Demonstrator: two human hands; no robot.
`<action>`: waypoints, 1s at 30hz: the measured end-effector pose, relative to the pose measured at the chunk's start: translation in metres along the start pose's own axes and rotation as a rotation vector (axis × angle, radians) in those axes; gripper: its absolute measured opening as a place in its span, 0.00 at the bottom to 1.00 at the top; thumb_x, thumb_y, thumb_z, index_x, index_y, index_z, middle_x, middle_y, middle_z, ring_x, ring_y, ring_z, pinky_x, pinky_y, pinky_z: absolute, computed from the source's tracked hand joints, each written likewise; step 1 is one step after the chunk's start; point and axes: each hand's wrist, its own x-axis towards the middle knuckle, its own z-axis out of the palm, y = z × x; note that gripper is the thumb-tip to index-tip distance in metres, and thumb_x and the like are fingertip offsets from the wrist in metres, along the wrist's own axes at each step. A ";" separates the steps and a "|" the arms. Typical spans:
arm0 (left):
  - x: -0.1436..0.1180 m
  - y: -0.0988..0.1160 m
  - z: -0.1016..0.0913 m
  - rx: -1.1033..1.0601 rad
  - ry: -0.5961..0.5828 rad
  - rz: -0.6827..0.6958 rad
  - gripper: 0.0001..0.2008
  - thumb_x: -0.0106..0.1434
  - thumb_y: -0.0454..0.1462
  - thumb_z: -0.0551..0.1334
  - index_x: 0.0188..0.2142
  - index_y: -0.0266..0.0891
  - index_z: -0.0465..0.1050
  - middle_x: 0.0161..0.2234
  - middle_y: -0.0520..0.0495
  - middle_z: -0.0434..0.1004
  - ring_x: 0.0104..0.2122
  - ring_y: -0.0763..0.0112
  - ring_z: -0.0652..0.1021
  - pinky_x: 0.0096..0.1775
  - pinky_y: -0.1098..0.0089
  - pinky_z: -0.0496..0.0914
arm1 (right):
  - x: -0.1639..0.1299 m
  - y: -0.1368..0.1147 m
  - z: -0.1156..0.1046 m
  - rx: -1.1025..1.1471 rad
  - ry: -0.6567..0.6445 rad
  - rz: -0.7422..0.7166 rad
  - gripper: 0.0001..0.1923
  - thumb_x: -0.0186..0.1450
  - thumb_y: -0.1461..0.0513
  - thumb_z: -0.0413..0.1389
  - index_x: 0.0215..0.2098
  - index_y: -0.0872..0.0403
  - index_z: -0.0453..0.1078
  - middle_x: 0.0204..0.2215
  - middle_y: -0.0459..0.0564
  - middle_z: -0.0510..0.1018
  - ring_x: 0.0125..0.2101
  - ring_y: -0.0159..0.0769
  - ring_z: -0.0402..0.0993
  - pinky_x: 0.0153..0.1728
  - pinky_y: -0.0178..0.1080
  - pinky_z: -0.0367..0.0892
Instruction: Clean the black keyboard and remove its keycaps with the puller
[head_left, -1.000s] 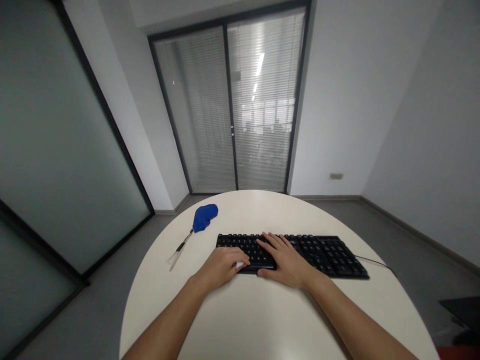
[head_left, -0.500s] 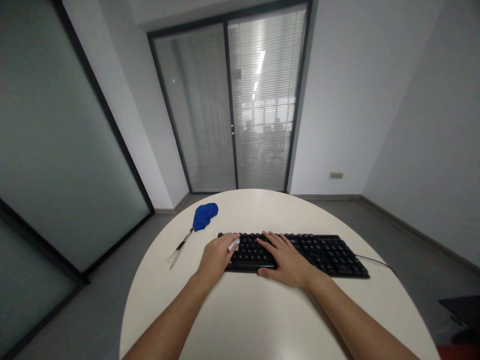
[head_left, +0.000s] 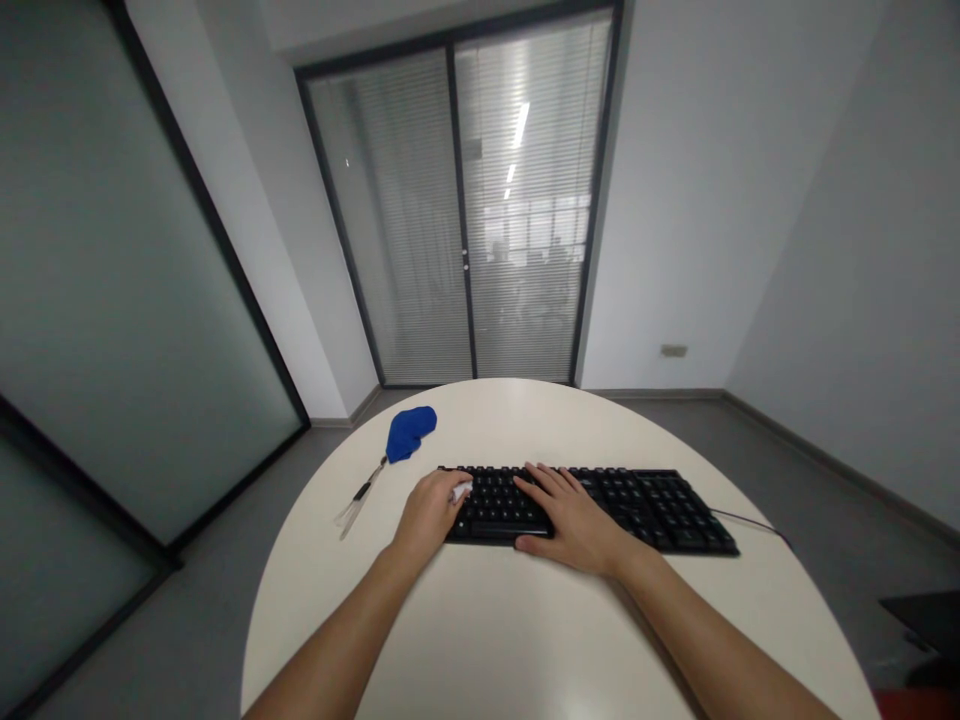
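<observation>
Head view: left hand pinches one small white wad over one black keyboard's left end, right hand flat, open beside it.

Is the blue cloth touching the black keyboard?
Apart. The head view shows the blue cloth lying farther back on the white table, with a bare strip of tabletop between it and the black keyboard.
</observation>
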 end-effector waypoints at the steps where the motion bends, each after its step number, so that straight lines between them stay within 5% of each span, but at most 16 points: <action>1: -0.001 0.001 0.001 0.004 -0.006 0.014 0.11 0.64 0.30 0.62 0.45 0.40 0.76 0.42 0.46 0.80 0.42 0.64 0.78 0.47 0.64 0.70 | 0.000 0.000 0.000 -0.003 0.000 0.000 0.48 0.59 0.36 0.52 0.69 0.51 0.51 0.69 0.60 0.47 0.68 0.54 0.43 0.66 0.57 0.40; 30: -0.006 0.020 0.002 0.167 -0.099 0.267 0.20 0.57 0.21 0.56 0.45 0.38 0.76 0.41 0.46 0.80 0.42 0.61 0.75 0.47 0.61 0.71 | 0.000 0.000 0.001 0.023 0.017 -0.004 0.48 0.59 0.36 0.53 0.69 0.51 0.52 0.69 0.59 0.48 0.68 0.55 0.43 0.66 0.58 0.39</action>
